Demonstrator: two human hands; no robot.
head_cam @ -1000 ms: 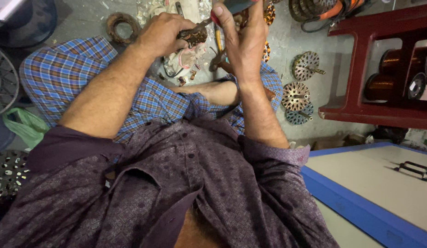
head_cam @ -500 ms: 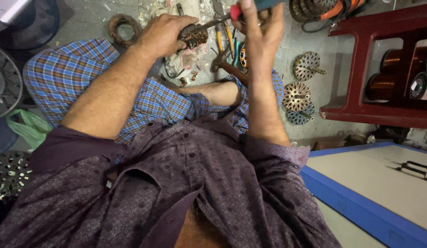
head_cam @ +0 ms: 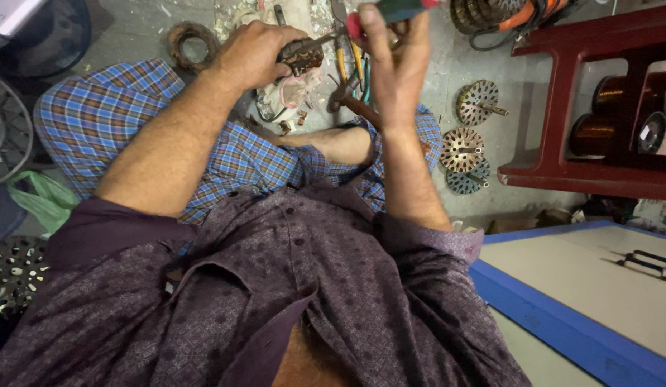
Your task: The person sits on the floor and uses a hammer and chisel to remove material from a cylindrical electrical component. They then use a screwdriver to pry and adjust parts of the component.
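The right hand (head_cam: 396,68) has come up higher than it was a moment ago, and the tool in it now points down toward the part in the left hand (head_cam: 252,54). It looks like the tool tip is now right at the part, so the work on it is going on.

The part is a small, dark, rusty-brown motor piece (head_cam: 298,54). It looks old and dirty, with what may be thin wire wound on it. It sits up in the air, above the person's lap, near the top of the view. The left hand's grip is closed tight around it, with the fingers curled over the top.

The right hand's grip is closed around a screwdriver (head_cam: 390,10) with a red and green handle. The metal shaft runs from that hand toward the motor piece; whether the tip touches it cannot be told.

Just under the hands, on the grey floor (head_cam: 433,172), lie more tools, among them a hammer (head_cam: 351,102) with a wooden handle. To the right lie three round metal motor discs (head_cam: 463,149) with holes around the edge. Further right stands a dark red plastic stool (head_cam: 562,93) with copper wire spools (head_cam: 598,132) under it. A copper wire ring (head_cam: 192,44) lies at the top left. The person sits cross-legged in a blue checked cloth (head_cam: 96,122).
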